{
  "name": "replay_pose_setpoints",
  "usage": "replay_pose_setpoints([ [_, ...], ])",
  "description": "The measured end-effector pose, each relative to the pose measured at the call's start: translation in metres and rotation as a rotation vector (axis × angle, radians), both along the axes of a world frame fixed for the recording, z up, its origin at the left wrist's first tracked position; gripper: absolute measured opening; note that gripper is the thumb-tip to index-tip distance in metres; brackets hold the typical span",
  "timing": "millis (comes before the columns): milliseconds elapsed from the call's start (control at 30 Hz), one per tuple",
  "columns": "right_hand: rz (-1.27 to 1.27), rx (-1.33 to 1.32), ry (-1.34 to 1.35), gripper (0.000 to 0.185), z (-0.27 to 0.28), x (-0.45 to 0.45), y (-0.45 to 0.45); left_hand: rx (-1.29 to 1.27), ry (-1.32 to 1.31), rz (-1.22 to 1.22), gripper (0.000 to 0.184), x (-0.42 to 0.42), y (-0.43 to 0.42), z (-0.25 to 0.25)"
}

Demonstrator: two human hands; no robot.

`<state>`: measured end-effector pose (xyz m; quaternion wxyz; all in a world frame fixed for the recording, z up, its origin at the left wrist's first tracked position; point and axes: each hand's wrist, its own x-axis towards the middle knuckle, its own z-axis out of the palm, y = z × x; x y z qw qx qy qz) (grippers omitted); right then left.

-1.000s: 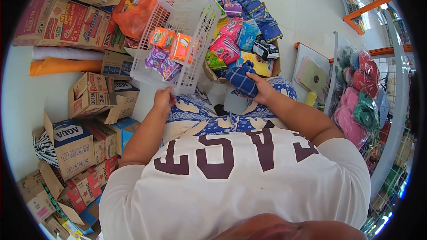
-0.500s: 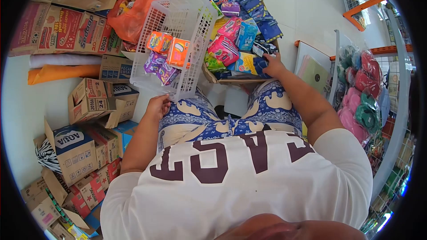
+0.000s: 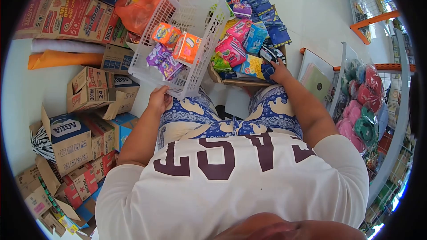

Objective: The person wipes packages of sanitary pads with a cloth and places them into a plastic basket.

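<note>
A white perforated plastic basket point(image 3: 138, 64) stands tilted in front of me, with orange packets point(image 3: 187, 48) and purple packets point(image 3: 165, 62) inside. My left hand point(image 3: 160, 100) is closed on its near left corner. To the right, an open cardboard box point(image 3: 242, 82) is full of pink packets point(image 3: 230, 50), a light blue packet point(image 3: 255, 38), a yellow-and-blue packet point(image 3: 250, 66) and a black-and-white packet point(image 3: 268, 54). My right hand point(image 3: 282, 72) reaches over the box's right side, thumb and fingers around a dark blue packet point(image 3: 267, 71); its fingertips are partly hidden.
Stacked cartons point(image 3: 71, 135) line the left side. An orange plastic bag point(image 3: 144, 6) sits behind the basket. Dark blue hanging-card packs point(image 3: 262, 6) stick out of the box's far side. A wire rack with bagged colourful goods point(image 3: 362, 106) stands at the right.
The view has shifted slightly. My right hand has moved a little within the box, and the black-and-white packet shows more. My left hand stays at the basket's corner.
</note>
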<state>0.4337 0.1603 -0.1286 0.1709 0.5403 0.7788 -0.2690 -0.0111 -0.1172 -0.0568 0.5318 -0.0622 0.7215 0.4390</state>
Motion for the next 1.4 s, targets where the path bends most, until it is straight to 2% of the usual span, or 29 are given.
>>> replay_pose_setpoints([
  [133,0.011,0.021,-0.005,0.082,-0.006,0.002,0.0,0.175,0.142,0.116,0.021,0.019,-0.007,0.008],
  [467,-0.03,0.004,0.034,0.083,0.002,-0.004,-0.002,0.14,0.026,0.308,0.024,0.002,-0.034,0.006],
  [633,-0.033,0.004,0.034,0.082,0.001,-0.005,-0.002,0.027,0.135,0.151,0.025,0.005,-0.027,0.007],
  [867,-0.009,-0.007,0.008,0.083,-0.004,-0.001,0.0,-0.014,0.187,0.103,0.023,0.004,-0.025,0.004],
  [1067,-0.027,0.026,0.043,0.081,0.0,-0.003,-0.002,-0.039,0.069,0.123,0.02,-0.016,-0.026,-0.011],
  [1133,-0.027,0.021,0.038,0.081,0.001,-0.004,-0.003,-0.08,-0.004,0.043,0.016,-0.024,-0.028,-0.016],
  [1267,-0.02,0.01,0.044,0.081,0.005,-0.003,-0.002,-0.093,0.014,-0.043,0.013,-0.026,-0.029,-0.004],
  [1400,0.008,0.016,0.004,0.079,0.0,-0.001,-0.002,-0.148,0.021,0.029,0.013,-0.021,-0.029,0.001],
])
